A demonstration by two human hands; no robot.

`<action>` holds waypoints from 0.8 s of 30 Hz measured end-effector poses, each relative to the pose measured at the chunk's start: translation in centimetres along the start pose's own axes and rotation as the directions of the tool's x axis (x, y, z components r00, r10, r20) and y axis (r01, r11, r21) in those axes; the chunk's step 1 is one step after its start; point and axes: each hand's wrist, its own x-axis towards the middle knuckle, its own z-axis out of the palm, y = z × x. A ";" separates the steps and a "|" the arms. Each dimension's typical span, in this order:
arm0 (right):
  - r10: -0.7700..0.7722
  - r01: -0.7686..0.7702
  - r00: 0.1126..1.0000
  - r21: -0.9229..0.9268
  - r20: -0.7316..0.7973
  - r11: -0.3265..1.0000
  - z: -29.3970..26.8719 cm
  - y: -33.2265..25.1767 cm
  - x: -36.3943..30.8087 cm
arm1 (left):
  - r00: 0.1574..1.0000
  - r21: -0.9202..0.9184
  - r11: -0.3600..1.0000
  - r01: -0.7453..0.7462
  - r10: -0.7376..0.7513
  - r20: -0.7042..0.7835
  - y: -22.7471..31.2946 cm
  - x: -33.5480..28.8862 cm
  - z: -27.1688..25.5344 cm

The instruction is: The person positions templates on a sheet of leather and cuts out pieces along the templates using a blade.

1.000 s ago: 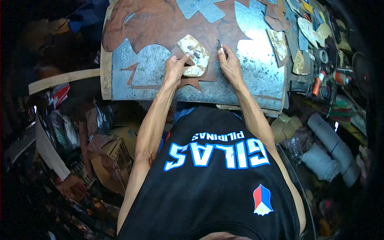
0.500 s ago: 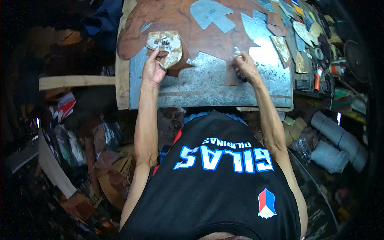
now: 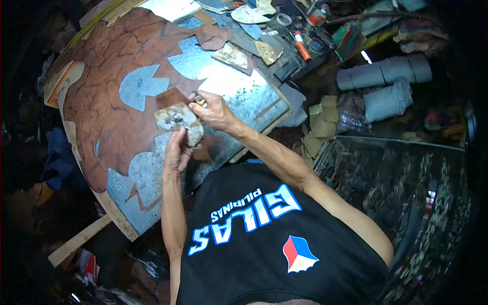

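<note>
My left hand [image 3: 178, 153] is closed on a stained cream pattern piece [image 3: 175, 118], its thumb lying on top. Dark writing marks the middle of this stiff, angular piece. Right beside its upper right edge, my right hand [image 3: 216, 113] makes a fist around a small tool [image 3: 201, 100] with a brass-coloured part; most of the tool is hidden by the fingers. Both hands are over the metal-topped table [image 3: 249, 114]. A large brown leather hide [image 3: 101, 76], with pieces cut out of its edge, covers the table's left part.
A grey cut-out shape [image 3: 140, 86] shows within the hide. More patterns [image 3: 231, 55], a tape roll [image 3: 284, 19] and an orange tube [image 3: 301, 48] lie at the far right. Wrapped grey rolls [image 3: 384, 73] lie beyond the table on the right. A wooden bar [image 3: 79, 241] juts out at left.
The view has turned, so the table now slants to the left. My right hand has come over to the pattern piece in my left hand, bringing the small tool with it.
</note>
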 end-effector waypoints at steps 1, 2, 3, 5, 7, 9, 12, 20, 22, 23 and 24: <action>0.062 -0.062 0.996 -0.001 -0.061 0.998 -0.8 -0.1 0.4 | 1.000 0.044 0.999 0.003 -0.002 -0.008 -0.4 0.4 1.0; -0.009 0.004 0.991 -0.036 -0.136 0.999 -1.4 0.7 0.9 | 0.999 0.076 0.997 -0.020 0.022 -0.036 -1.0 1.0 1.8; -0.011 0.007 0.991 -0.031 -0.131 0.999 -2.1 1.6 1.3 | 0.997 0.107 0.993 -0.040 0.048 -0.067 -1.6 1.7 2.0; 0.138 -0.122 0.963 0.082 -0.231 0.989 -3.7 2.2 2.0 | 0.999 0.177 0.984 -0.026 0.029 -0.016 -2.0 2.2 1.1; 0.200 -0.187 0.960 0.080 -0.198 0.979 -6.7 3.5 3.2 | 0.996 0.229 0.973 -0.009 0.029 -0.086 -2.6 2.5 0.5; 0.025 -0.065 0.983 -0.219 -0.181 0.974 -10.0 4.4 4.3 | 0.957 0.438 0.897 0.055 0.079 -0.281 -3.4 2.7 -0.5; 0.140 -0.166 0.984 -0.308 -0.107 0.937 -15.6 5.9 6.0 | 0.914 0.498 0.856 0.139 0.083 -0.397 -3.2 3.1 0.6; 0.363 -0.262 0.915 0.428 -0.174 0.865 -18.4 9.5 18.1 | 0.783 0.449 0.867 0.218 0.119 -0.611 -3.6 3.7 2.2; 0.454 -0.358 0.881 0.439 -0.134 0.824 -18.0 11.0 20.3 | 0.768 0.450 0.865 0.224 0.128 -0.628 -3.7 3.7 2.1; 0.538 -0.446 0.836 0.439 -0.107 0.780 -17.8 11.8 21.0 | 0.762 0.451 0.863 0.228 0.131 -0.635 -3.7 3.7 2.1; 0.551 -0.495 0.835 0.417 -0.014 0.762 -17.9 12.5 21.2 | 0.759 0.452 0.862 0.229 0.132 -0.637 -3.6 3.7 2.0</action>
